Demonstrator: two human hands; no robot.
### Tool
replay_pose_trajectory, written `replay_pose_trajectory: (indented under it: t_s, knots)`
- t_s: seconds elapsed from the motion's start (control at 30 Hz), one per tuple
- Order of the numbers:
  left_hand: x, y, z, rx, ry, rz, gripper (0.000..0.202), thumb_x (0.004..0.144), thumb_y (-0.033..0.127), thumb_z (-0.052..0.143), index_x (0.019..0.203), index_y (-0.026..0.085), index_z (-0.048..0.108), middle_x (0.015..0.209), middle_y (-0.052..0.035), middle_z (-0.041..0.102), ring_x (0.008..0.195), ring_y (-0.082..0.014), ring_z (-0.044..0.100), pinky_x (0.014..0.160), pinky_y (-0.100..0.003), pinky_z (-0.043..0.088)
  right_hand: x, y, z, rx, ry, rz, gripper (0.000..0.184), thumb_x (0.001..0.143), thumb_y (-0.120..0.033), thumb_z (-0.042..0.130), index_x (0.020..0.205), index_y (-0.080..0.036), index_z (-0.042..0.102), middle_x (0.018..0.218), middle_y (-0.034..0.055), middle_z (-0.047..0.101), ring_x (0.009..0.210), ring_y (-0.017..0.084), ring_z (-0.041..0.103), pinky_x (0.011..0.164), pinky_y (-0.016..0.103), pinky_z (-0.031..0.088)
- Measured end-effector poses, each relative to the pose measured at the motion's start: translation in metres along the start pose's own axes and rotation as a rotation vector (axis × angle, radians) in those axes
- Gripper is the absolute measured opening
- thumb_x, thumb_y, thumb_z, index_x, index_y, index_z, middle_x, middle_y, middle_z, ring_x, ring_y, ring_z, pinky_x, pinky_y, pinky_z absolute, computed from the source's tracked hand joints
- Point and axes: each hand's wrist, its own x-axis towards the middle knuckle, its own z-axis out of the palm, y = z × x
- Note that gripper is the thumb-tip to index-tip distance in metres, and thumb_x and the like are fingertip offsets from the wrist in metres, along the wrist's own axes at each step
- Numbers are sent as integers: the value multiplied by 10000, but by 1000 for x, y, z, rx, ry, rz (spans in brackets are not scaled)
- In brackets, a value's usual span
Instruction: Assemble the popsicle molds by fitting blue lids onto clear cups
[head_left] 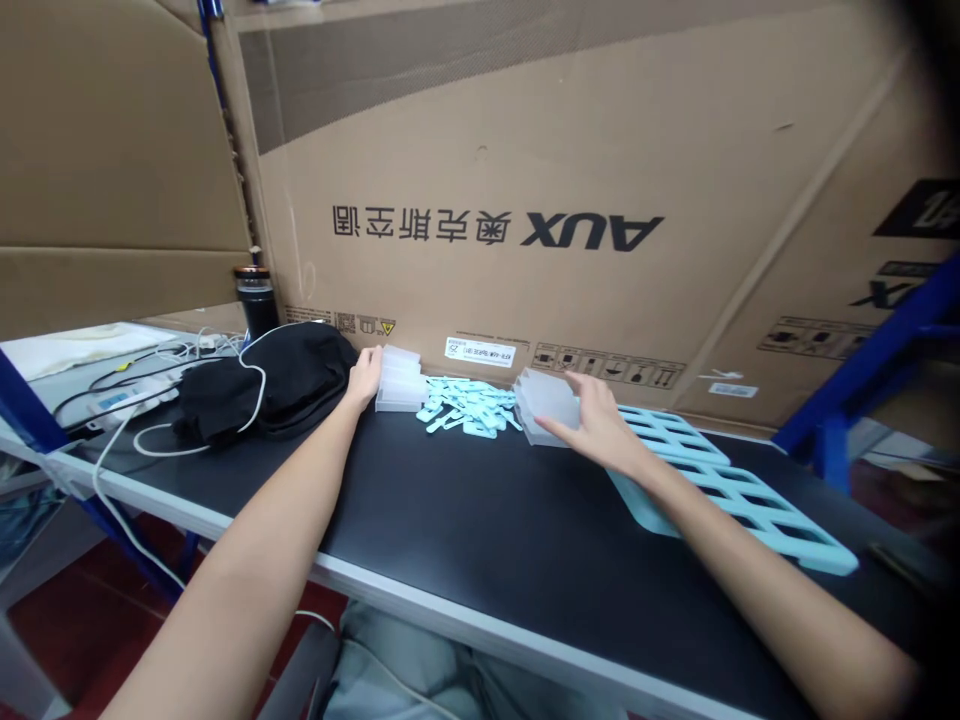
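Observation:
My left hand [365, 377] rests against the left side of a stack of translucent white plastic boxes [400, 380] at the far edge of the black table [480, 520], fingers curled on it. My right hand [596, 420] grips another stack of translucent boxes [545, 404], thumb below and fingers over the top. A heap of small light-blue plastic pieces [469, 405] lies between the two stacks. A light-blue grid tray [720, 480] lies flat under my right forearm.
A black bag [281, 375] with a white cable [150, 440] lies left of my left hand, with a dark bottle [256, 298] behind it. Large cardboard boxes [570, 180] wall off the back. A blue frame [877, 370] stands at right.

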Motion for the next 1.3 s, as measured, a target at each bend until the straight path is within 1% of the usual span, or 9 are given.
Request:
replay_pose_trajectory:
  t_s: [0.13, 0.23, 0.33, 0.47, 0.57, 0.67, 0.87, 1.13, 1.3]
  knots:
    - [-1, 4, -1, 89, -11, 36, 522, 928, 601, 296, 951, 231, 664, 1127, -114, 679, 1129, -340, 569, 993, -430, 365, -11, 13, 20, -6, -145, 54, 1146, 678, -790, 535, 1503, -96, 147, 1539, 252, 188, 1424, 397, 204, 1141, 531, 259]
    - [-1, 7, -2, 145, -8, 42, 541, 921, 611, 304, 951, 221, 677, 1150, -134, 674, 1186, -364, 532, 1025, -447, 335, -11, 12, 22, -2, -173, 78, 1191, 664, -802, 538, 1515, -85, 115, 1567, 259, 107, 1443, 403, 148, 1151, 539, 238]
    - [-6, 13, -5, 229, 28, 22, 587, 926, 622, 265, 992, 215, 684, 1153, -152, 671, 1185, -374, 535, 1015, -466, 352, -10, 10, 19, 13, -186, 123, 1207, 646, -807, 548, 1518, -86, 127, 1568, 260, 115, 1431, 420, 182, 1131, 549, 276]
    - [-16, 22, -9, 424, 82, -29, 632, 937, 626, 168, 1075, 259, 663, 1132, -134, 678, 1087, -367, 601, 910, -477, 440, -11, 6, 16, 15, -196, 151, 1139, 659, -794, 552, 1505, -121, 193, 1561, 220, 206, 1400, 397, 288, 1095, 511, 348]
    - [-20, 27, -8, 545, 61, -4, 628, 940, 626, 140, 1078, 277, 644, 1114, -124, 683, 1055, -354, 620, 845, -449, 474, -11, 4, 14, 9, -196, 133, 1068, 685, -768, 556, 1480, -125, 250, 1533, 206, 289, 1377, 370, 344, 1091, 478, 357]
    - [-19, 28, -5, 639, 22, 17, 589, 954, 590, 152, 1059, 265, 632, 1106, -124, 683, 1050, -332, 628, 812, -404, 484, -12, 0, 10, -2, -210, 133, 1026, 691, -756, 561, 1454, -126, 291, 1519, 208, 312, 1357, 367, 375, 1074, 471, 373]
    - [-18, 32, 0, 687, -17, 27, 477, 966, 511, 234, 1093, 259, 618, 1114, -111, 689, 1045, -308, 640, 788, -367, 488, -12, -8, 5, -17, -230, 119, 902, 736, -702, 542, 1419, -150, 333, 1480, 191, 365, 1283, 369, 461, 999, 462, 439]
    - [-25, 49, 9, 760, -77, 165, 445, 968, 479, 273, 1044, 209, 619, 1110, -127, 691, 1076, -308, 630, 894, -397, 460, -11, -19, 6, -94, -229, 68, 830, 782, -656, 502, 1426, -167, 318, 1518, 181, 305, 1296, 356, 452, 996, 475, 445]
    - [-36, 63, 19, 882, -70, 358, 402, 978, 428, 270, 1039, 178, 579, 1123, -128, 671, 1026, -303, 647, 884, -402, 468, -12, -27, 5, -167, -233, 23, 793, 819, -563, 504, 1437, -111, 298, 1532, 212, 269, 1378, 355, 340, 1060, 467, 388]
